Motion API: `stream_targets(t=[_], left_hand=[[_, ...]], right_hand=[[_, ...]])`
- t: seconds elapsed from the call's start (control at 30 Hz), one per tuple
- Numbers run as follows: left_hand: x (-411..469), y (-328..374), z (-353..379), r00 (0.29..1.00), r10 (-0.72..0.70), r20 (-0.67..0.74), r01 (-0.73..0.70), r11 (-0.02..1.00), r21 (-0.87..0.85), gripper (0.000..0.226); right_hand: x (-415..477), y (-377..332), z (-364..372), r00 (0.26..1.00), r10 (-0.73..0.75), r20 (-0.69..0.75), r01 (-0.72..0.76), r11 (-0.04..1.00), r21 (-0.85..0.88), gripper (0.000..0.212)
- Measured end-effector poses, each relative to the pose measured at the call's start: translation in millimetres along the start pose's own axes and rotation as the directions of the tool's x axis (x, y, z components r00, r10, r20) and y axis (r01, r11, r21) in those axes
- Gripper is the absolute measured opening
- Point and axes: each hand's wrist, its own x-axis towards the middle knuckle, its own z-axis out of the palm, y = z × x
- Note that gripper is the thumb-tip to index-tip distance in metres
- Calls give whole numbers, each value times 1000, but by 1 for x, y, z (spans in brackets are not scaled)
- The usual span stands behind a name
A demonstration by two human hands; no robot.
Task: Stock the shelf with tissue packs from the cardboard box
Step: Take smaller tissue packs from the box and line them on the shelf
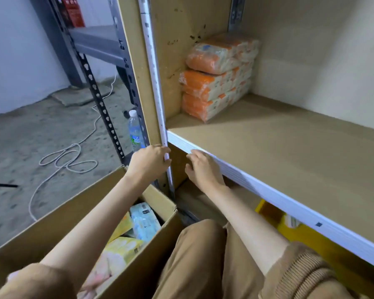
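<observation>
Three orange-and-white tissue packs [216,80] are stacked in the far left corner of the brown shelf board [268,147]. An open cardboard box [58,219] stands on the floor at lower left, holding yellow [121,251] and light blue tissue packs [144,221]. My left hand [149,161] hovers in front of the white upright post, fingers loosely curled and holding nothing. My right hand [203,167] is just below the shelf's white front edge, fingers relaxed, also holding nothing.
A water bottle [135,131] stands on the floor left of the shelf. A white cable [69,156] loops over the concrete floor. A grey metal rack [99,61] stands behind. Yellow packaging [294,229] lies under the shelf. My knees fill the lower middle.
</observation>
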Motion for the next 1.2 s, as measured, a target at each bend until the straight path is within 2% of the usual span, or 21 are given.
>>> stream_targets(t=[0.13,0.3,0.73,0.9,1.0,1.1,1.17,1.2], left_hand=[[-42,-38,27,995,-97,38,97,995,-1,31],[-93,-83,59,969,-221,115,221,975,8,31],[-174,-156,106,818,-495,293,494,866,83,40],[-175,-182,113,810,-490,322,470,871,142,42],[-167,-197,119,811,-462,360,427,887,177,43],[-153,-208,128,812,-436,388,378,899,220,39],[-141,-212,132,786,-447,428,372,894,250,37],[-135,-213,134,763,-462,452,381,886,264,35]], right_hand=[[-20,-18,21,993,-86,81,86,996,7,38],[-32,-40,57,977,-95,192,94,995,12,35],[-40,-87,143,859,-115,499,140,990,-13,35],[-35,-101,170,782,-94,616,125,992,-7,32],[-29,-112,184,728,-49,683,73,997,-6,16],[-23,-116,205,689,7,724,-8,1000,-2,35],[-18,-119,213,646,46,762,-62,998,-8,19],[-16,-119,218,625,64,778,-80,997,-18,19]])
